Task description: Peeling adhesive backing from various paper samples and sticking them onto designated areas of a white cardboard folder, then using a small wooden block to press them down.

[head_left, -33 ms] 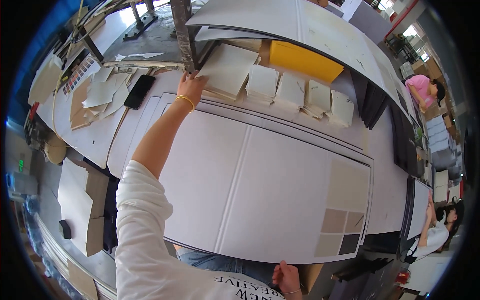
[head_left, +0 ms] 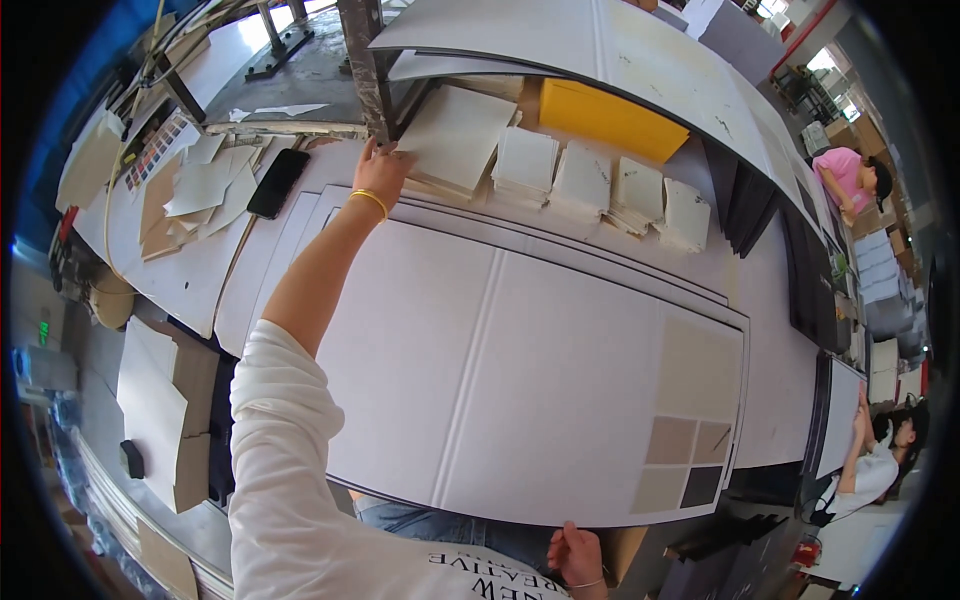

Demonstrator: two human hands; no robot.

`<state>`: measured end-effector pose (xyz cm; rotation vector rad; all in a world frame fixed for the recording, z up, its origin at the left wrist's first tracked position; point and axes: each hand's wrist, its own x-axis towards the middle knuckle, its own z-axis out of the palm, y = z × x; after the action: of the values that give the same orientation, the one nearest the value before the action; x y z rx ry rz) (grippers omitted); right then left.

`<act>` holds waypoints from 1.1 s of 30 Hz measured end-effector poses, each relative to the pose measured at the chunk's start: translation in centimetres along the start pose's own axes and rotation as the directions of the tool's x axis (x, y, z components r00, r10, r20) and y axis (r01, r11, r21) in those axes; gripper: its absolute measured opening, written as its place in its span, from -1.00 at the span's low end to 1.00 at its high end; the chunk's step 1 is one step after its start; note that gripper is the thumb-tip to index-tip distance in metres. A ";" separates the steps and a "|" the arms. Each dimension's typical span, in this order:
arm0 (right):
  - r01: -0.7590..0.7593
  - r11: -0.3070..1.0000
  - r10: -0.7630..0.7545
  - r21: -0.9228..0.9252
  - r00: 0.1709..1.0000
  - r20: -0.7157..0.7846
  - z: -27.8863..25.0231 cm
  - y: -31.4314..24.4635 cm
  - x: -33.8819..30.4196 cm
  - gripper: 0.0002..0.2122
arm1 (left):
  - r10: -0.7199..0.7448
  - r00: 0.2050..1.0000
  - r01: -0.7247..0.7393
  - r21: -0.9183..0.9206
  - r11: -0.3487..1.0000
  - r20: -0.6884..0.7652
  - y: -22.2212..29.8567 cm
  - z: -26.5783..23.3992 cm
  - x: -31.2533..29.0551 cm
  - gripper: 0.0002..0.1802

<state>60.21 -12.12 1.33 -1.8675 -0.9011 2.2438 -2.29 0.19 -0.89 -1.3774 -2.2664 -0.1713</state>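
My left hand (head_left: 382,172), with a yellow band at its wrist, reaches to the left corner of a stack of cream sheets (head_left: 458,135). Its fingers are bent at that corner, close to a worn metal post (head_left: 366,70); whatever lies between them is hidden. My right hand (head_left: 574,556) is loosely curled at the near edge of a large white board (head_left: 400,340), and nothing shows in it. The board has a raised crease down its middle and beige, tan and dark squares (head_left: 697,487) at its right end. More such boards lie beneath it.
Small stacks of cream cards (head_left: 582,182) line the far side, before a yellow panel (head_left: 612,120). A black phone (head_left: 279,184) and paper scraps (head_left: 205,190) lie at left. Overhead leans a large white panel (head_left: 660,75). Two people (head_left: 872,470) work at right.
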 end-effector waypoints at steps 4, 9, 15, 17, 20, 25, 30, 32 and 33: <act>0.001 1.000 -0.001 0.012 1.000 -0.015 -0.8 -0.8 -0.1 -0.62 | 0.096 0.995 -0.096 0.011 0.995 0.022 0.4 0.5 0.8 -0.87; -0.018 1.000 0.019 -0.022 1.000 0.016 -1.1 -1.2 -0.3 -0.61 | 0.142 0.990 -0.142 0.004 0.990 -0.024 -1.0 -2.4 -0.4 -0.97; 0.310 0.932 -0.288 -0.185 0.948 0.136 -0.1 -3.7 -1.2 -0.81 | 0.313 0.910 -0.393 -0.319 0.863 -0.273 0.4 -10.0 -4.9 -0.87; 0.615 0.654 -0.654 -0.439 0.753 0.080 2.1 -5.5 -1.0 -0.44 | 0.474 0.820 -0.570 -0.390 0.723 -0.321 2.6 -13.9 -7.2 -0.81; 0.793 0.239 -0.869 -0.561 0.432 0.239 6.0 -10.2 -1.6 -0.09 | 0.575 0.765 -0.576 -0.707 0.411 -0.290 7.2 -20.8 -11.2 -0.86; 0.955 -0.015 -0.825 -0.296 0.155 0.543 10.0 -12.7 -2.1 -0.55 | 0.581 0.813 -0.055 -0.988 0.143 0.039 10.5 -28.3 -15.7 -0.89; 0.888 0.316 -0.836 -0.334 0.427 0.344 9.5 -12.0 -2.4 -0.84 | 0.238 0.795 0.604 -0.694 -0.392 0.558 12.7 -25.3 -20.1 -0.91; 0.877 0.235 -0.890 -0.419 0.367 0.269 9.0 -12.1 -1.0 -0.81 | 0.164 0.777 0.617 -0.681 -0.394 0.608 14.6 -24.3 -20.7 -0.88; 0.843 0.290 -0.888 -0.453 0.414 0.202 8.8 -12.0 -0.4 -0.72 | 0.130 0.756 0.633 -0.666 -0.395 0.641 15.5 -23.9 -20.8 -0.85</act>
<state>48.64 -5.72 8.23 -0.9982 -1.9999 1.2377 26.96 -17.18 8.39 -1.1765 -2.6244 -3.0324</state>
